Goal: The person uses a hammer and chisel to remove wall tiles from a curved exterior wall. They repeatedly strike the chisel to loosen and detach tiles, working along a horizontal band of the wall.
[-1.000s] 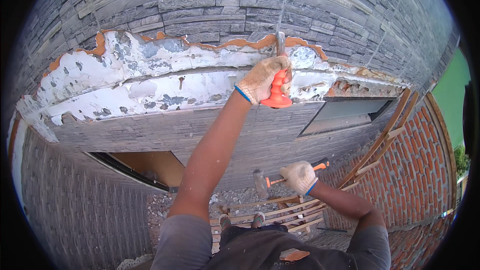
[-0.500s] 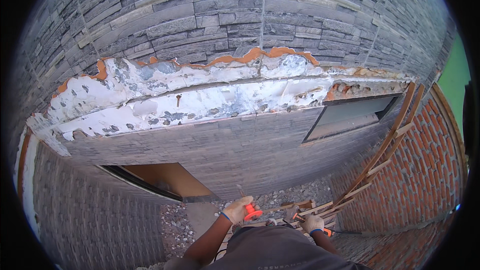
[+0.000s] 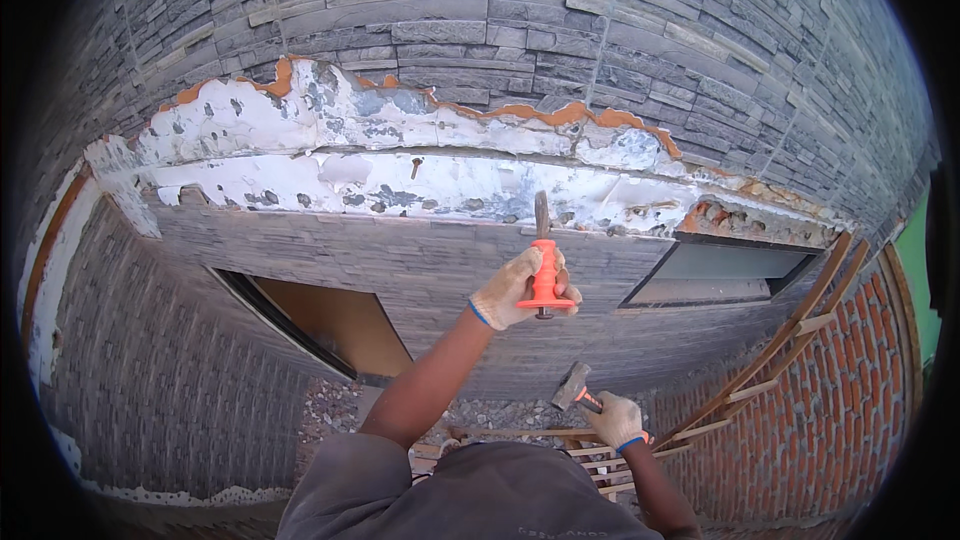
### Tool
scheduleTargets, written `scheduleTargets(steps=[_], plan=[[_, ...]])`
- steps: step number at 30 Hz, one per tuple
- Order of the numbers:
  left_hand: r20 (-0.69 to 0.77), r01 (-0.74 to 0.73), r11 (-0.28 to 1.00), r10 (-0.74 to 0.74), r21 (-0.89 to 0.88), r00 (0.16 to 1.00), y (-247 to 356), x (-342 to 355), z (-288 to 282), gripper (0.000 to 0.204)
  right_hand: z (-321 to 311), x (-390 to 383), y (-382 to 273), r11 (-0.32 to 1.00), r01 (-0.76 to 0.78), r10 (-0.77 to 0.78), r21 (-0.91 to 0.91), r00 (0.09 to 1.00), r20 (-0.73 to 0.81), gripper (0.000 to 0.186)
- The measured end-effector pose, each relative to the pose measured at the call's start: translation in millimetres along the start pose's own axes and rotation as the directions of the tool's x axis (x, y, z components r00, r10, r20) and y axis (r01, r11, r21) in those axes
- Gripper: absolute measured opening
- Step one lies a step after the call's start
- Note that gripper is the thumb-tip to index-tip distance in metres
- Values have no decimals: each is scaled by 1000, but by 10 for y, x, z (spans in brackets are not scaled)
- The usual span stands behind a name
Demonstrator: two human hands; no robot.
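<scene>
Head view looks at a grey stone-clad wall (image 3: 620, 30) with a long stripped band (image 3: 400, 155) of white mortar and orange edging across it, a ladder (image 3: 770, 360) leaning at the right by a brick wall (image 3: 850, 420). Left hand (image 3: 520, 290), gloved, is clamped round the orange grip of a chisel (image 3: 543, 260), its steel tip set against the band's lower edge. Right hand (image 3: 618, 420), also gloved, is closed on a hammer (image 3: 575, 388) held low, well apart from the chisel. I'd judge this the setting-up step for chipping mortar; next calls for raising the hammer squarely onto the chisel's butt.
</scene>
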State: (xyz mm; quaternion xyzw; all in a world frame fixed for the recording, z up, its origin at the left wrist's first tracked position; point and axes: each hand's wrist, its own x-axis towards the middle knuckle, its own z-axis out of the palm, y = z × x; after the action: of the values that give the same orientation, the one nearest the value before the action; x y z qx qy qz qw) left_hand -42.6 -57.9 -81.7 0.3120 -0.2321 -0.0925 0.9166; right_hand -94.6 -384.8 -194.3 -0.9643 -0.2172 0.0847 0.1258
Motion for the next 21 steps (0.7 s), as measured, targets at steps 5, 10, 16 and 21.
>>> scheduleTargets(steps=[5, 10, 16, 21], plan=[[-19, -157, 955, 167, 252, 986, 670, 361, 215, 36, -318, 48, -137, 971, 214, -218, -107, 976, -26, 27], [-285, 2, 971, 69, 240, 956, 929, 489, 382, 26, -414, 97, -286, 938, 303, -311, -170, 950, -18, 24], [-310, 94, 937, 16, 337, 951, 821, 617, 407, 24, -704, 230, -557, 917, 296, -305, -267, 952, 7, 22], [-305, 164, 925, -56, 343, 951, 957, 610, 298, 32, -771, 420, -786, 913, 300, -325, -275, 944, -49, 20]])
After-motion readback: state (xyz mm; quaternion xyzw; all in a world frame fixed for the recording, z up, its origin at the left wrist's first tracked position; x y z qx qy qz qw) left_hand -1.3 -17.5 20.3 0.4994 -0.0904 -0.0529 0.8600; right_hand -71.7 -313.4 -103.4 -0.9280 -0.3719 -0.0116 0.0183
